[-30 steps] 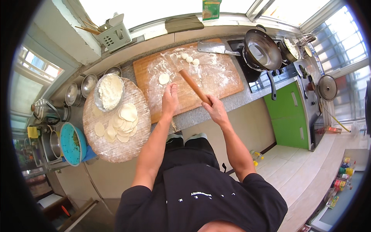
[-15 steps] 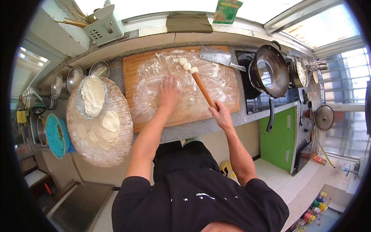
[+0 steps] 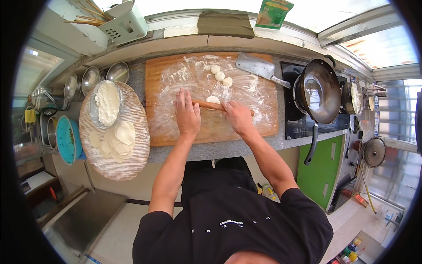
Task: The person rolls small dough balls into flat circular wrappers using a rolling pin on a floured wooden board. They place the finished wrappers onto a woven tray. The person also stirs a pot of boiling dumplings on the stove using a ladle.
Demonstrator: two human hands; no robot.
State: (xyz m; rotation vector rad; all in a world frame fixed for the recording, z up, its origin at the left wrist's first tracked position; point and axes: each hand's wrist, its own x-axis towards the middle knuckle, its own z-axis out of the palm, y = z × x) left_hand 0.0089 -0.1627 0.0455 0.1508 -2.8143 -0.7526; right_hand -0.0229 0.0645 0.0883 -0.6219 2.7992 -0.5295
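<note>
A wooden rolling pin (image 3: 205, 104) lies across a small flattened round of dough (image 3: 212, 100) on the floured wooden board (image 3: 154, 127). My right hand (image 3: 238, 116) is closed over the pin's right part, its tip sticking out beyond the fingers. At the pin's left end, my left hand (image 3: 188, 115) lies flat with fingers stretched forward; whether its palm covers part of the pin I cannot tell. Beyond the pin are three small dough pieces, including a pale dough ball (image 3: 227, 82). A cleaver (image 3: 256, 67) rests at the board's far right.
To the left, a round ridged board (image 3: 115, 170) bears a flour bowl (image 3: 107, 104) and stacked dough wrappers (image 3: 119, 141). A blue basin (image 3: 67, 140) stands farther left. On the right, a wok (image 3: 323, 91) sits on the stove, its handle jutting toward me.
The pin has turned from slanting to nearly crosswise and now lies on a dough round. My right hand moved onto it, farther forward; my left hand came to its left end.
</note>
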